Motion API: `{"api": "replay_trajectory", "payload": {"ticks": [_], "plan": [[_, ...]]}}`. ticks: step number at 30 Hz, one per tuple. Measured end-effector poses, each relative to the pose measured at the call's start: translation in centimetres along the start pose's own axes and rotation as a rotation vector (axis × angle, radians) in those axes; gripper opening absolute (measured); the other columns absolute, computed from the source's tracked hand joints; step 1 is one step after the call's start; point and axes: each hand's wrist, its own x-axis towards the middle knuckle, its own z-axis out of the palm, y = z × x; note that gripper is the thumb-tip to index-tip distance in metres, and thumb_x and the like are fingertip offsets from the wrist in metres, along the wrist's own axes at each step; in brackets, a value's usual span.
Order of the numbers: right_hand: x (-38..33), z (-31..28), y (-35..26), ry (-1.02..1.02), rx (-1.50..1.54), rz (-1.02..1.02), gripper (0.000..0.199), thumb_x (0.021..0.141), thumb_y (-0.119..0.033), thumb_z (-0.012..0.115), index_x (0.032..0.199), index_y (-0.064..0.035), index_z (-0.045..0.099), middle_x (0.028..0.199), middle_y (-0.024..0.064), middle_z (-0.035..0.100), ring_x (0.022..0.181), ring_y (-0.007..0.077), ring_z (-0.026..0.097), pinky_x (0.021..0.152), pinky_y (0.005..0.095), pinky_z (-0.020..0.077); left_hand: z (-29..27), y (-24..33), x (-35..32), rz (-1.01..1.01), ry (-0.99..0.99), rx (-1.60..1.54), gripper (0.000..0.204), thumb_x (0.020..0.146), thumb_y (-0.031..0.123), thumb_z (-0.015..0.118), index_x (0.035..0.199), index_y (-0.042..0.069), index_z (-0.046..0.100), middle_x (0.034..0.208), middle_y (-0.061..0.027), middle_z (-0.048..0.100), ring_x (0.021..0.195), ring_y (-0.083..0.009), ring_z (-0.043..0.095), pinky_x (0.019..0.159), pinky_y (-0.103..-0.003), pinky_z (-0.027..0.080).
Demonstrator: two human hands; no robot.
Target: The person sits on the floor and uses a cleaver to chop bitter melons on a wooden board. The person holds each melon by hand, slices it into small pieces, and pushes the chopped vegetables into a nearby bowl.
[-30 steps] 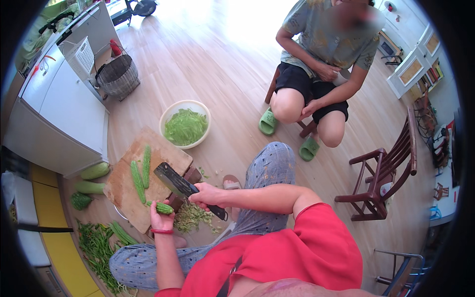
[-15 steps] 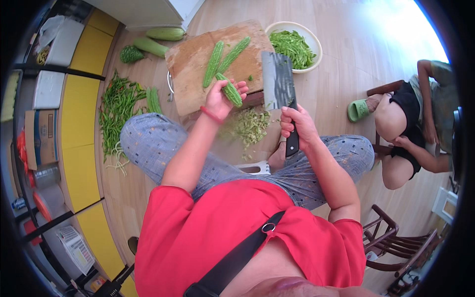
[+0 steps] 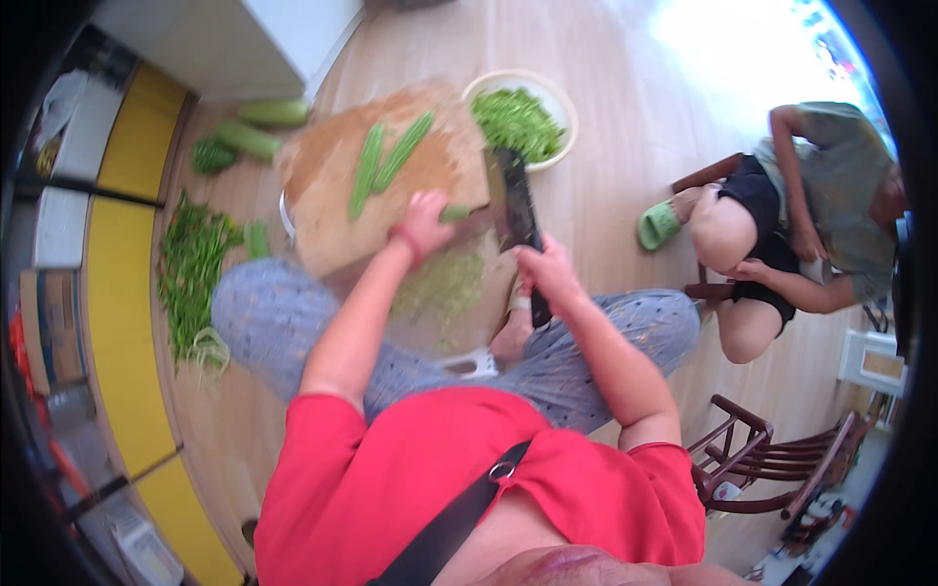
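Note:
My left hand (image 3: 427, 221) presses down at the near right part of a wooden cutting board (image 3: 318, 230), closed over a green bitter melon piece (image 3: 455, 212) whose end sticks out to the right. In my right hand (image 3: 553, 275) is the black handle of a cleaver (image 3: 511, 195). Its broad blade stands edge-on, just right of the melon piece and the board's edge. Farther back on the board lie two long bitter melon lengths (image 3: 365, 172). A pale bowl (image 3: 570, 146) of green slices (image 3: 518, 122) sits beyond the cleaver. Motion blurs my left fingers.
Pale green scraps (image 3: 445, 283) are on the floor between my legs. Left of me lie green and red chillies (image 3: 191, 259) and several large gourds (image 3: 247, 140), beside yellow cabinets (image 3: 127, 234). A person (image 3: 831, 186) sits at the right, near a dark wooden chair (image 3: 772, 459).
My left hand has turned over from palm-up and brought the melon piece down onto the board. The cleaver has rotated from broadside to edge-on. The whole view has shifted.

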Motion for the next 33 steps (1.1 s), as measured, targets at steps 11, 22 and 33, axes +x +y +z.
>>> {"api": "replay_trajectory", "payload": {"ticks": [11, 22, 33], "plan": [[-0.8, -0.1, -0.7, -0.058, 0.119, -0.012, 0.013, 0.076, -0.014, 0.057, 0.083, -0.005, 0.049, 0.055, -0.0001, 0.046, 0.04, 0.0077, 0.043, 0.035, 0.0231, 0.0367, 0.4, 3.3, -5.2, 0.173, -0.182, 0.064, 0.033, 0.054, 0.012, 0.066, 0.086, 0.007, 0.061, 0.119, -0.018, 0.044, 0.111, -0.034, 0.041, 0.094, -0.039, 0.036], [-0.3, -0.5, -0.4, -0.077, 0.201, -0.019, 0.011, 0.076, -0.012, 0.055, 0.079, -0.0061, 0.046, 0.053, -0.001, 0.044, 0.039, 0.0078, 0.042, 0.034, 0.0236, 0.0363, 0.9, 4.0, -3.5, 0.238, -0.381, 0.238, 0.031, 0.058, 0.013, 0.068, 0.088, 0.01, 0.062, 0.131, -0.0143, 0.034, 0.125, -0.0308, 0.027, 0.097, -0.039, 0.034], [-1.2, -0.6, -1.1, -0.073, 0.114, -0.029, 0.013, 0.074, -0.011, 0.053, 0.077, -0.0027, 0.043, 0.05, 0.0023, 0.044, 0.036, 0.01, 0.042, 0.032, 0.0258, 0.035, 1.5, 4.5, -6.2, 0.202, -0.409, 0.124, 0.033, 0.058, 0.008, 0.064, 0.09, 0.006, 0.058, 0.111, -0.0129, 0.051, 0.105, -0.0292, 0.047, 0.087, -0.037, 0.042]]}}
